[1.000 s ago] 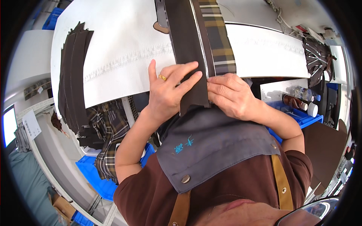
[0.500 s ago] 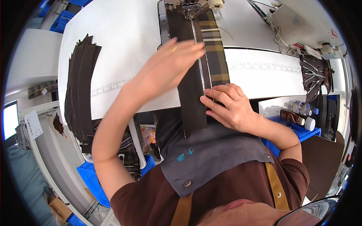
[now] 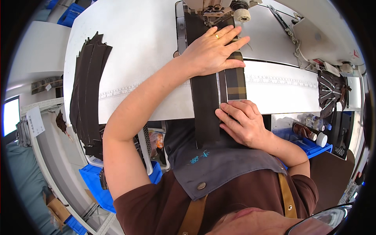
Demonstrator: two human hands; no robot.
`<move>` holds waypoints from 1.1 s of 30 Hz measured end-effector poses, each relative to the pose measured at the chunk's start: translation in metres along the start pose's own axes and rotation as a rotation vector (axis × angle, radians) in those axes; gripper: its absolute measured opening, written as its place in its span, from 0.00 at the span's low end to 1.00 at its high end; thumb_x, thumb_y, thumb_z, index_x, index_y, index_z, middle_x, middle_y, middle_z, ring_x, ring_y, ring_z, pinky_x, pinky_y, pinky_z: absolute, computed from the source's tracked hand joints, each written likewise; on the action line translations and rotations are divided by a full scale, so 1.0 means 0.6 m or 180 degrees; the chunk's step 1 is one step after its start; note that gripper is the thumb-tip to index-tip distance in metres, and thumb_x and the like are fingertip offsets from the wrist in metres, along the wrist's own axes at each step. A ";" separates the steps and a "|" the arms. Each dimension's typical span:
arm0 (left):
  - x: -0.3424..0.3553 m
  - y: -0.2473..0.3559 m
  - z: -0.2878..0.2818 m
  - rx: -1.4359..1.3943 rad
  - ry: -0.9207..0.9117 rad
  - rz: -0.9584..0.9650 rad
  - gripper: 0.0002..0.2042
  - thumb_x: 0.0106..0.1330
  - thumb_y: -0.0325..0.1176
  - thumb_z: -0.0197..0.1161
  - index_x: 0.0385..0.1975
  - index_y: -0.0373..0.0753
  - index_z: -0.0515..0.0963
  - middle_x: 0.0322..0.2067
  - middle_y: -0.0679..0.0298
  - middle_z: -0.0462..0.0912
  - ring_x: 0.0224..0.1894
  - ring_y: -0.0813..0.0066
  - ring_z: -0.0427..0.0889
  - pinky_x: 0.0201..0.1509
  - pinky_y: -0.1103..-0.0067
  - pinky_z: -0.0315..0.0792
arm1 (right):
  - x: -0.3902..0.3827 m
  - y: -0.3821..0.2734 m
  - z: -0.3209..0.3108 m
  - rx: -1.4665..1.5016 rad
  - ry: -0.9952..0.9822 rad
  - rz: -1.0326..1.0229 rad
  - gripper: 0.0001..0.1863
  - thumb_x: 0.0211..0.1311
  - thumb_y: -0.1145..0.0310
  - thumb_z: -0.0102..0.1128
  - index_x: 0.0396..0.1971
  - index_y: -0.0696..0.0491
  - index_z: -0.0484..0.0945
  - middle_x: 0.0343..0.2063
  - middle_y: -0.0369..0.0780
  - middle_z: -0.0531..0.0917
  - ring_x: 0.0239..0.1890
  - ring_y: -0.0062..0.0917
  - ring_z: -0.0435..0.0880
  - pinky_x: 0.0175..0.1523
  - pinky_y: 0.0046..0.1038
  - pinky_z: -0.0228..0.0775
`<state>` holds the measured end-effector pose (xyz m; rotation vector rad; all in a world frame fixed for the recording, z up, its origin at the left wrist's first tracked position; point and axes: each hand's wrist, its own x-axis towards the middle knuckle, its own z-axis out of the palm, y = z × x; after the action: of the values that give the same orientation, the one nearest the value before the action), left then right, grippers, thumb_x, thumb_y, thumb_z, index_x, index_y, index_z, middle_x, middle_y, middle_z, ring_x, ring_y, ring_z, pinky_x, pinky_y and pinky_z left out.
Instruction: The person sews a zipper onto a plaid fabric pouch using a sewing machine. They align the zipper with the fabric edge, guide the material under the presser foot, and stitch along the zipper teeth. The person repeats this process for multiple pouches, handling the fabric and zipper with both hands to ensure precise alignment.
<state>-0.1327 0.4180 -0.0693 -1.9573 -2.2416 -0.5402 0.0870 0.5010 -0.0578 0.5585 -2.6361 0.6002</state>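
A long dark brown fabric strip (image 3: pixel 204 98) lies under the sewing machine's needle area (image 3: pixel 213 18) and runs toward me, its near end hanging over the table edge. A silver-toothed metal zipper (image 3: pixel 218 88) runs along its right side, and plaid fabric (image 3: pixel 237 91) shows beyond that. My left hand (image 3: pixel 214 51) rests flat across the fabric just below the presser foot, fingers spread; a ring is on one finger. My right hand (image 3: pixel 243 122) has its fingers closed at the zipper's near part, by the table edge. Its fingertips' underside is hidden.
On the left of the white table (image 3: pixel 137 47) lies a stack of dark strips (image 3: pixel 88 86). A bundle of zippers (image 3: pixel 332 92) hangs at the right edge. Bottles (image 3: pixel 305 131) sit in a blue tray (image 3: pixel 313 149) below. A ruler scale (image 3: pixel 282 80) crosses the tabletop.
My left hand has moved right and away from me, from blurred above the strip to flat across it with fingers spread. My right hand stays at the zipper's near part.
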 end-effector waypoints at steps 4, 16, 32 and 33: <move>-0.037 0.009 -0.015 -0.0069 0.0055 -0.0291 0.34 0.67 0.56 0.51 0.69 0.45 0.56 0.69 0.53 0.56 0.71 0.57 0.54 0.70 0.61 0.54 | -0.003 0.001 0.004 0.0024 0.0060 0.0008 0.26 0.41 0.68 0.70 0.46 0.55 0.80 0.47 0.39 0.78 0.49 0.31 0.75 0.51 0.34 0.68; -0.087 -0.038 -0.073 -0.0117 0.0066 -0.0842 0.22 0.59 0.48 0.65 0.51 0.46 0.77 0.57 0.74 0.75 0.54 0.70 0.75 0.70 0.52 0.44 | 0.009 0.010 -0.020 0.0189 -0.0175 -0.0142 0.20 0.45 0.72 0.63 0.43 0.55 0.81 0.44 0.38 0.78 0.47 0.30 0.76 0.49 0.31 0.72; -0.077 -0.053 -0.066 0.0256 0.0321 -0.0570 0.20 0.57 0.51 0.64 0.45 0.47 0.81 0.52 0.74 0.79 0.53 0.70 0.75 0.67 0.50 0.51 | 0.038 0.041 -0.019 0.0163 -0.0242 -0.0203 0.23 0.44 0.66 0.67 0.44 0.53 0.81 0.42 0.36 0.78 0.45 0.28 0.75 0.48 0.29 0.67; -0.079 -0.047 -0.063 0.0254 0.0389 -0.0597 0.19 0.57 0.50 0.64 0.45 0.47 0.81 0.51 0.74 0.80 0.52 0.71 0.75 0.67 0.51 0.53 | 0.041 0.043 -0.021 0.0160 -0.0320 -0.0161 0.23 0.44 0.65 0.68 0.45 0.54 0.80 0.42 0.36 0.77 0.45 0.28 0.75 0.48 0.29 0.67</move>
<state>-0.1580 0.3579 -0.0545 -1.6409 -2.3442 -0.5649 0.0579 0.5214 -0.0451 0.6853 -2.6976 0.6399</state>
